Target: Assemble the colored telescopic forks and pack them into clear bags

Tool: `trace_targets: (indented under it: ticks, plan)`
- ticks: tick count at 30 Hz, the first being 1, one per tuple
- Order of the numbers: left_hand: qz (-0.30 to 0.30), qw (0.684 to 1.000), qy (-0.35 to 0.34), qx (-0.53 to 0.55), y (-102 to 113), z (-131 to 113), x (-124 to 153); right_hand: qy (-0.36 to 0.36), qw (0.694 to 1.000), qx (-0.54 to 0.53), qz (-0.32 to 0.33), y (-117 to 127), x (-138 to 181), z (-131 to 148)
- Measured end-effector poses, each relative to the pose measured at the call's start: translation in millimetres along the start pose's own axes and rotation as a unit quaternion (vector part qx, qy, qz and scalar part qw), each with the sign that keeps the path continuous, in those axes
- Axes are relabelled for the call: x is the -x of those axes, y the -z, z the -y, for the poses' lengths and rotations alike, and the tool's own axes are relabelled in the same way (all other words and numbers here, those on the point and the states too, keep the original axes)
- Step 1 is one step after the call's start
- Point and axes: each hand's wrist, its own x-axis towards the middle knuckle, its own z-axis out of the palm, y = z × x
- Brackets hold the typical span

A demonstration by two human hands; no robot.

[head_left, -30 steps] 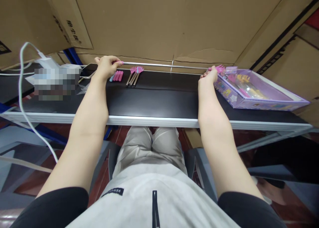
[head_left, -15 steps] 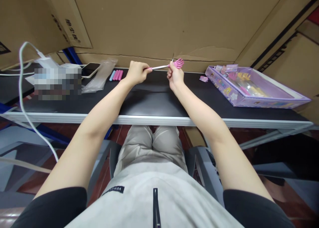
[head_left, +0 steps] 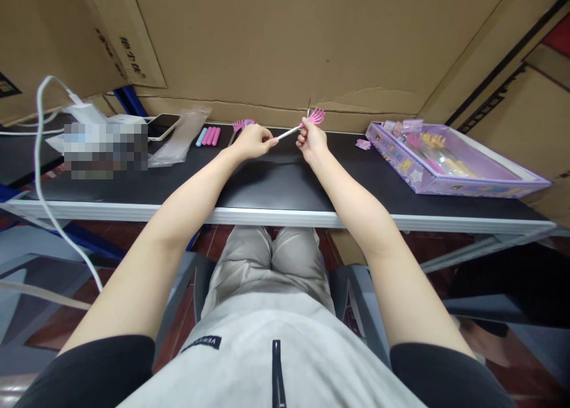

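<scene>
Between my two hands is a small back scratcher (head_left: pixel 288 133) with a pink claw head and a thin silver rod. My left hand (head_left: pixel 253 142) is closed, pinching its pink end between thumb and finger. Close to the claw, my right hand (head_left: pixel 313 139) is closed around the rod, and the pink prongs stick out past it. A thin pointed metal tip (head_left: pixel 309 104) also rises from my right hand; its kind is hidden. Behind my left hand lie more pink claw heads (head_left: pixel 240 125), partly covered. Left of them rest several pink and blue tubes (head_left: pixel 211 136) side by side.
An open purple box (head_left: pixel 458 185) with packaged pink and yellow items stands at the right. A pink scrap (head_left: pixel 363 144) lies beside it. At the left are a clear plastic bag (head_left: pixel 176 144), a phone (head_left: pixel 163 126) and a white cable (head_left: pixel 39 158). Cardboard (head_left: pixel 285 46) walls the back.
My left hand has dropped slightly and moved a little right, tilting the rod so its left end is lower. The pink claw heads behind that hand have come into view.
</scene>
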Motion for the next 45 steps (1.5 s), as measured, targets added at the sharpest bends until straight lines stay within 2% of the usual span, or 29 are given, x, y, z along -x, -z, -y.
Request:
trace_targets:
  ticks: [4, 10, 17, 24, 30, 45]
  plan:
    - [0.026, 0.998, 0.017, 0.052, 0, -15, 7, 0.010, 0.999, 0.033, 0.017, 2, -2, 1]
    - [-0.006, 0.993, 0.054, 0.107, -4, -24, 7, -0.014, 0.997, 0.067, 0.022, -1, 0, -3]
    - [-0.028, 0.984, 0.126, 0.123, -16, -14, 1, -0.058, 0.986, 0.096, 0.127, -9, 20, -10]
    - [0.021, 0.959, 0.191, 0.207, -15, -23, 4, -0.056, 0.974, 0.146, 0.163, -7, 25, -11]
    - [0.038, 0.955, 0.210, 0.207, -12, -32, 7, -0.074, 0.962, 0.156, 0.210, -6, 29, -10]
    - [0.090, 0.955, 0.198, 0.202, -10, -32, 8, -0.058, 0.960, 0.215, 0.169, -10, 25, -14]
